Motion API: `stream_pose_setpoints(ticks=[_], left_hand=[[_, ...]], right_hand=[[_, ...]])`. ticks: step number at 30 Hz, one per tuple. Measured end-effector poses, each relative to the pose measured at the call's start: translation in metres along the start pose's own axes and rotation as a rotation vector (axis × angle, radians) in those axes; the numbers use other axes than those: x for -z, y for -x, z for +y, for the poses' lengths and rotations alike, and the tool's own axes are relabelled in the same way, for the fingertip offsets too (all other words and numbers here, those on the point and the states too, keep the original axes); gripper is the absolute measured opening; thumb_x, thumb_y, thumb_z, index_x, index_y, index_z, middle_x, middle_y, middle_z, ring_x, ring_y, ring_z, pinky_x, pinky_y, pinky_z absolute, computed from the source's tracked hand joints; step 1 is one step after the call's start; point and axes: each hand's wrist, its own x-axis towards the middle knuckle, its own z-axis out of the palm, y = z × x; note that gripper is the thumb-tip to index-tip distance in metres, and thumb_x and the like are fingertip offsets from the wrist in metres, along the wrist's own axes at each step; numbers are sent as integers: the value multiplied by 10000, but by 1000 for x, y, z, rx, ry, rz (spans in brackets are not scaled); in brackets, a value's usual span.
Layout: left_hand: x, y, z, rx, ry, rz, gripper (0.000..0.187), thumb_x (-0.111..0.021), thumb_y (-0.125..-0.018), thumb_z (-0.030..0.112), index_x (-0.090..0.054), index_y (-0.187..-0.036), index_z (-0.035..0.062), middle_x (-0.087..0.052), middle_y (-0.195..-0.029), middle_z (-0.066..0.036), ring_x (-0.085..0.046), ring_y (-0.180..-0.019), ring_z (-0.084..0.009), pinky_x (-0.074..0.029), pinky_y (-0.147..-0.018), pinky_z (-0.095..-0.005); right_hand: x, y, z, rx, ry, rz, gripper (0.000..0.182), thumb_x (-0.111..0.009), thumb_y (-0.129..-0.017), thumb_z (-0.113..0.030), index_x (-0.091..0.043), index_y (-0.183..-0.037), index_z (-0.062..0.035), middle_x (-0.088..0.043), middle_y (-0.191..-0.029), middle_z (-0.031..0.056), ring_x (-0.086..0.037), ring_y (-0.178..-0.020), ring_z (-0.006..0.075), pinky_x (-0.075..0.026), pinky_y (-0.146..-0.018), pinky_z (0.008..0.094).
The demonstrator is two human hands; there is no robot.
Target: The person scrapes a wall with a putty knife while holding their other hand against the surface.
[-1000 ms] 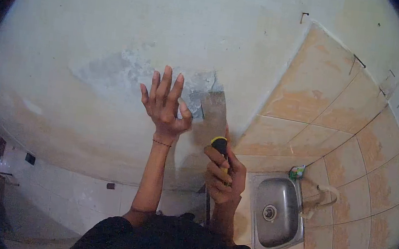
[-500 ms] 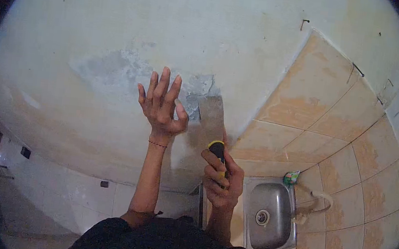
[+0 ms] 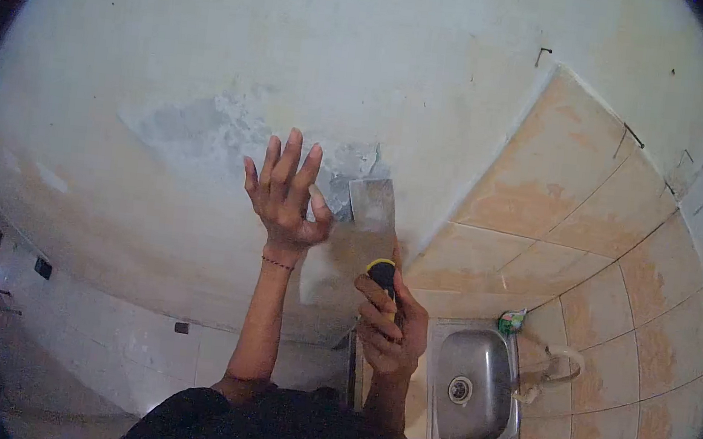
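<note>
My right hand [image 3: 392,331] is wrapped round the black and yellow handle of a scraper [image 3: 374,212] with a wide flat metal blade. The blade's top edge lies at the right end of a grey patch [image 3: 198,129] where paint has come off the pale wall [image 3: 370,41]. Fingers spread, my left hand [image 3: 287,200] is up at the wall just left of the blade and holds nothing. It covers part of the grey patch. A thin dark cord circles the left wrist.
At lower right a steel sink [image 3: 474,395] is set in a counter, with a tap [image 3: 563,362] beside it and a small green and white packet [image 3: 511,322] at its back corner. Orange-beige tiles [image 3: 526,186] cover the wall on the right. A bent nail [image 3: 544,53] sticks out above them.
The view has shifted slightly, so wall and hands sit a little lower. The scraper blade looks brighter at its top edge. Both hands keep nearly the same pose.
</note>
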Motion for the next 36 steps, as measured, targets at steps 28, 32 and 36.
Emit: stream_pose_setpoints(ticks=[28, 32, 36], left_hand=[[0, 1, -1, 5, -4, 3, 508, -429, -893, 269, -622, -1355, 181, -549, -1464, -68, -411, -1432, -266, -117, -1246, -492], [-1, 1, -1, -5, 4, 9, 516, -446, -875, 262, -622, -1353, 181, -540, -1474, -63, -406, -1437, -265, -116, -1248, -494], [-2, 0, 0, 1, 12, 18, 517, -449, -869, 250, -623, -1351, 182, -538, -1475, -61, -403, -1439, -264, -115, -1247, -499]], right_hand=[[0, -4, -5, -11, 33, 5, 375, -305, -1102, -230, -429, -1452, -172, -384, -822, 58, -385, -493, 66, -371, -290, 162], [-6, -2, 2, 20, 41, 41, 414, -303, -1105, -230, -379, -1510, -195, -375, -820, 57, -375, -490, 64, -375, -296, 160], [-9, -3, 3, -6, 19, -20, 429, -295, -1107, -234, -360, -1531, -210, -373, -828, 58, -374, -504, 67, -373, -299, 158]])
